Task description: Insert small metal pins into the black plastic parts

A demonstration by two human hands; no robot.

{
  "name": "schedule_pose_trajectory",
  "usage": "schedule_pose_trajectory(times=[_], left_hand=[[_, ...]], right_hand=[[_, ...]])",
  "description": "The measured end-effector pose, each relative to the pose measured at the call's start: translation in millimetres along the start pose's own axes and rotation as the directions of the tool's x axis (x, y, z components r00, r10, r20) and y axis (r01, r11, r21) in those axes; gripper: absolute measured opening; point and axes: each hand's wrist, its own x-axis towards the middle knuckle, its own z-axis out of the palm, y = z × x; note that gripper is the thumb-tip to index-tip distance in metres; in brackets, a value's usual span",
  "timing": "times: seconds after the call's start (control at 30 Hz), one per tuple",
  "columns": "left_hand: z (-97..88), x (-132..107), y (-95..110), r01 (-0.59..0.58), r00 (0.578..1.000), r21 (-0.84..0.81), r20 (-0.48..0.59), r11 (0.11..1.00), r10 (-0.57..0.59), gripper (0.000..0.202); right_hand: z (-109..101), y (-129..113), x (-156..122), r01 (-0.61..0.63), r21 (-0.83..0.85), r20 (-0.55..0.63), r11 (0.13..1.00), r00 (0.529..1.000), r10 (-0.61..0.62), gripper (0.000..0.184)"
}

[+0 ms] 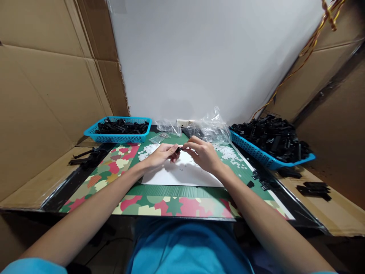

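My left hand (162,155) and my right hand (203,154) meet above a white sheet of paper (182,176) in the middle of the table. Together they pinch a small black plastic part (178,150) between their fingertips. The fingers of both hands are curled in on it. Small white round pieces (146,151) lie scattered to the left of the hands, and more white pieces (229,153) lie to the right.
A blue basket (118,134) of black parts stands at the back left, a fuller blue basket (270,146) at the right. Clear plastic bags (207,129) lie behind the hands. Loose black parts (313,188) rest at the right edge. Cardboard walls enclose both sides.
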Motion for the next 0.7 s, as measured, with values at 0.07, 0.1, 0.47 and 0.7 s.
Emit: schedule_pose_trajectory(times=[0.07,0.1,0.47,0.7], left_hand=[[-1.0,-2,1,-0.058,0.995,0.207,-0.068,0.977,0.073,0.054],[-1.1,-4,2,-0.088,0.988,0.309,-0.098,0.947,0.123,0.050],[0.0,-11,-8,-0.096,0.948,0.674,-0.162,0.733,0.273,0.011],[-1.1,-10,-15,-0.107,0.954,0.722,-0.119,0.684,0.274,0.007]], right_hand=[[1,2,0,-0.010,-0.013,0.060,1.000,0.998,0.011,0.021],[2,3,0,-0.016,-0.022,0.085,1.000,0.996,0.018,0.021],[16,9,-1,-0.083,0.084,0.170,0.993,0.983,0.068,0.032],[3,0,8,-0.139,0.130,0.113,0.982,0.986,0.125,0.041]])
